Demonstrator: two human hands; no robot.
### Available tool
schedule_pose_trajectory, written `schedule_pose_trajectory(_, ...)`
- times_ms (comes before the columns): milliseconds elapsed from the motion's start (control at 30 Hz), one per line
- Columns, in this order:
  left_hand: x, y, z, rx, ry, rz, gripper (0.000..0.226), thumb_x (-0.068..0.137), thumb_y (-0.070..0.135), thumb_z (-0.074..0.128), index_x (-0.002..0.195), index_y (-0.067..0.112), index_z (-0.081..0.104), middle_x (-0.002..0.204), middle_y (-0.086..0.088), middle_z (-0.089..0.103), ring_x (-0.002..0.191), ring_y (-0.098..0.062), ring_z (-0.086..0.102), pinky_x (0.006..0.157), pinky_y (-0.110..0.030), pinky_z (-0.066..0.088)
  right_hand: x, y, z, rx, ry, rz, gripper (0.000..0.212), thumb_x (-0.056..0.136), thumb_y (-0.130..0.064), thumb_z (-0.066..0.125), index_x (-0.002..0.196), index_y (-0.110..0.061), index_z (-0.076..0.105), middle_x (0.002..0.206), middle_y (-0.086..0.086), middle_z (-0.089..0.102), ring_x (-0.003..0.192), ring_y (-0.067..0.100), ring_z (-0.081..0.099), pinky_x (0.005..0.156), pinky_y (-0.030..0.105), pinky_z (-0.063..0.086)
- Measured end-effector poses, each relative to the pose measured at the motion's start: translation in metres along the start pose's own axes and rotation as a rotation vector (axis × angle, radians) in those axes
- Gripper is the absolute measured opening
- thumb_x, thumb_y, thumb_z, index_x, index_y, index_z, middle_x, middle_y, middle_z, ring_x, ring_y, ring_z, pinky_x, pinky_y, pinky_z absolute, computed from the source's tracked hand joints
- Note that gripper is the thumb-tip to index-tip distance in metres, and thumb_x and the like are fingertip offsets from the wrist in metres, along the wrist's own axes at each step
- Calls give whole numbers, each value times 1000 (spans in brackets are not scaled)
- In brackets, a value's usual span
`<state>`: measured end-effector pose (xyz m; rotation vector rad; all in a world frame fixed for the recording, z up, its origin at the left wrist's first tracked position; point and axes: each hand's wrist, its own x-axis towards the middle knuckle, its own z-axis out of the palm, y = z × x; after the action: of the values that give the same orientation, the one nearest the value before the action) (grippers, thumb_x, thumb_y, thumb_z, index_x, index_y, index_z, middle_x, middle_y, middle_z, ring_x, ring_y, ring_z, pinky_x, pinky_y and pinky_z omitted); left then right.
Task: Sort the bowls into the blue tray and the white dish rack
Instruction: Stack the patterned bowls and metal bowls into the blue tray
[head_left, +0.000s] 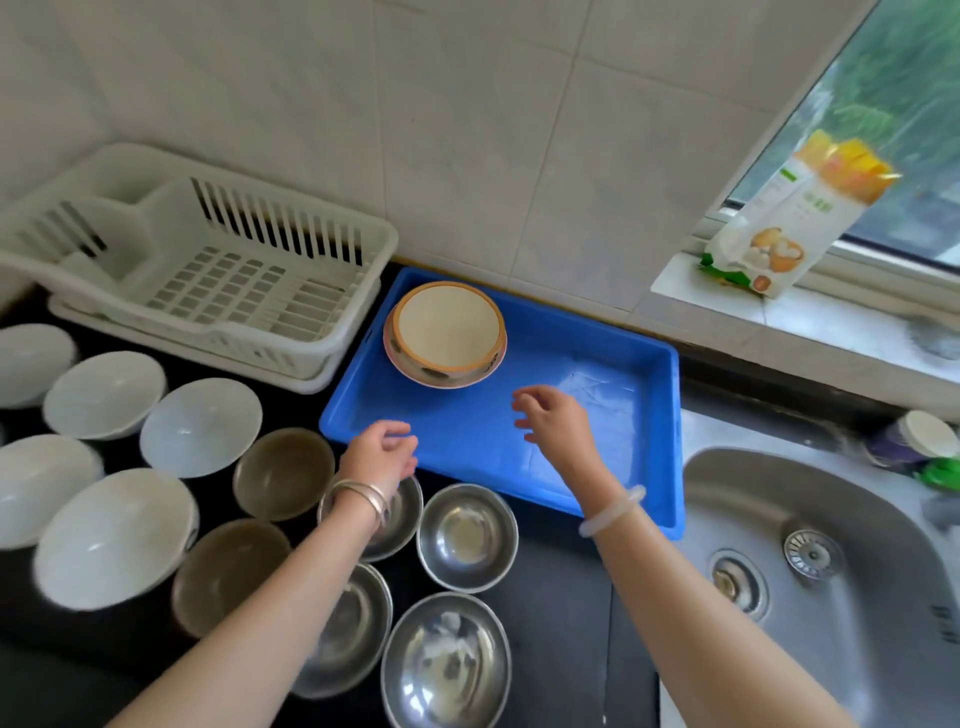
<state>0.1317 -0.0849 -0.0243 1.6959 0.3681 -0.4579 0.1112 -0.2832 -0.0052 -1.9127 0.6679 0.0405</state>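
Dark counter (561, 597) under a white tiled wall (467, 130), steel sink (831, 571) at lower right. Centre frame, the blue tray (654, 415), flat on the counter and pushed up against the wall. In its upper-left corner, two patterned bowls (447, 327), nested, cream inside facing up.

Upper left, the white rack (363, 244), just beside the tray, its slatted walls and gridded floor in plain view.

Now the hands, both low over the tray. Left hand (382, 452) at the tray's near-left corner, fingers loosely curled, gripping nothing. Silver bangles (361, 493) on that wrist. Right hand (553, 421) above the middle of the tray, fingers loose and slightly spread, also holding nothing. Pale bangle (613, 509) on that wrist.

Lower left, the waiting crowd on the counter. Five white bowls (104, 392) along the left edge of the frame. Two brown bowls (283, 473) next to them, toward the centre. Four steel bowls (467, 535) at bottom centre, one partly hidden under the left wrist. All upright, close together, none in hand.

Upper right, a yellow-topped bag (789, 218) leaning on the window sill (691, 280).
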Motion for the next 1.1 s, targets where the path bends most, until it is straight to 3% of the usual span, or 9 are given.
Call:
schedule_pose_trajectory(67, -27, -20, -3, 83, -34, -15, 18, 87, 4, 56, 105, 2, 58, 73, -4, 58, 59, -15, 54, 49, -13, 49, -20, 14, -3, 4, -28, 19, 18, 92, -18, 47, 89, -23, 64, 86, -2, 68, 70, 13, 65, 68, 31, 51)
schedule_pose_trajectory(133, -49, -39, -8, 193, -73, -41, 16, 85, 5, 60, 100, 2, 60, 69, -4, 59, 60, -18, 55, 61, -25, 51, -39, 28, -5, 15, -51, 48, 19, 91, -16, 47, 85, -22, 64, 81, -2, 68, 65, 11, 63, 63, 28, 49)
schedule_pose_trajectory(233, -73, -61, -17, 379, -98, -13, 11, 81, 9, 65, 92, 8, 63, 77, -8, 64, 77, -27, 64, 81, -37, 52, -65, 53, -2, 1, -66, 103, 21, 90, -15, 48, 79, -24, 63, 73, -4, 67, 61, 10, 61, 64, 30, 51)
schedule_pose_trajectory(300, -84, -70, -20, 462, -118, 19, 12, 79, 12, 68, 90, 13, 64, 83, -4, 66, 87, -22, 65, 81, -29, 49, -80, 70, 1, -53, -50, 138, 19, 89, -18, 51, 77, -24, 65, 72, -3, 68, 63, 13, 62, 69, 33, 52)
schedule_pose_trajectory(433, -93, -79, -16, 606, -194, 32, 24, 77, 15, 68, 101, 18, 65, 99, 1, 69, 91, -10, 62, 82, -21, 43, -99, 97, 9, -254, -79, 180, 18, 87, -28, 52, 96, -23, 66, 85, -3, 69, 78, 16, 64, 67, 28, 50)
schedule_pose_trajectory(533, -93, -81, -11, 721, -255, 50, 27, 78, 11, 66, 104, 15, 67, 106, 0, 70, 101, -14, 63, 92, -26, 46, -100, 103, 18, -150, -158, 258, 16, 90, -24, 55, 103, -19, 62, 86, 2, 68, 71, 14, 67, 58, 23, 56)
schedule_pose_trajectory(633, -93, -80, -10, 815, -238, 64, 22, 79, 9, 60, 97, 18, 70, 103, 1, 72, 99, -15, 64, 91, -31, 49, -99, 98, 22, -16, -173, 329, 11, 91, -14, 55, 85, -11, 65, 82, 6, 68, 63, 11, 69, 50, 16, 54)
schedule_pose_trajectory(833, -93, -80, -13, 834, -225, 96, 19, 84, 11, 58, 96, 18, 71, 98, 1, 72, 95, -14, 64, 88, -30, 50, -104, 89, 11, 42, -84, 353, 26, 86, 1, 52, 61, -4, 59, 63, 6, 62, 57, 11, 68, 48, 13, 51)
schedule_pose_trajectory(1100, -88, -76, -10, 739, -226, 96, 16, 80, 19, 66, 94, 14, 72, 97, -3, 73, 94, -17, 65, 83, -26, 49, -113, 71, -18, 25, -32, 325, 18, 80, -1, 52, 71, 1, 67, 41, -4, 57, 41, 5, 64, 43, 10, 46)
